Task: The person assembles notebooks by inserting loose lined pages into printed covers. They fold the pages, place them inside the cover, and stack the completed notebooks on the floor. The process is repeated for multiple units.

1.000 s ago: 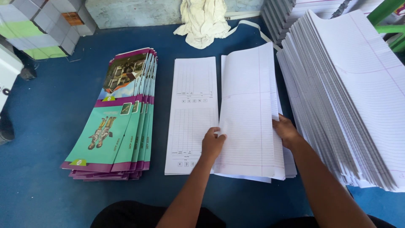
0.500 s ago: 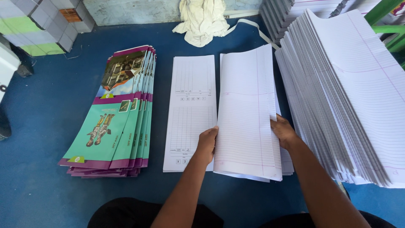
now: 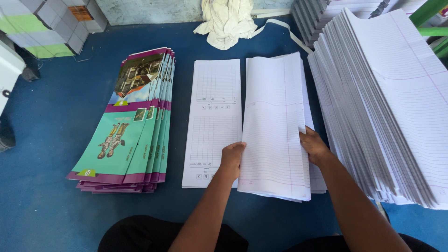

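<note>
- Thin bundle of white ruled paper sheets lies in the middle of the blue table, just right of a white printed form sheet with table grids and overlapping its right edge.
- My left hand pinches the bundle's left edge, fingers curled under; my right hand grips the right edge, thumb on top.
- To do it well, I judge: keep both edges level, square the sheets, don't drag the form sheet.
- Left: fanned stack of teal-and-purple glossy covers. Right: big slanted stack of ruled sheets, just beside my right hand.
- Beyond: crumpled cream cloth.
- Hidden: fingertips under the bundle, sheets below it; the right stack runs out of frame.
</note>
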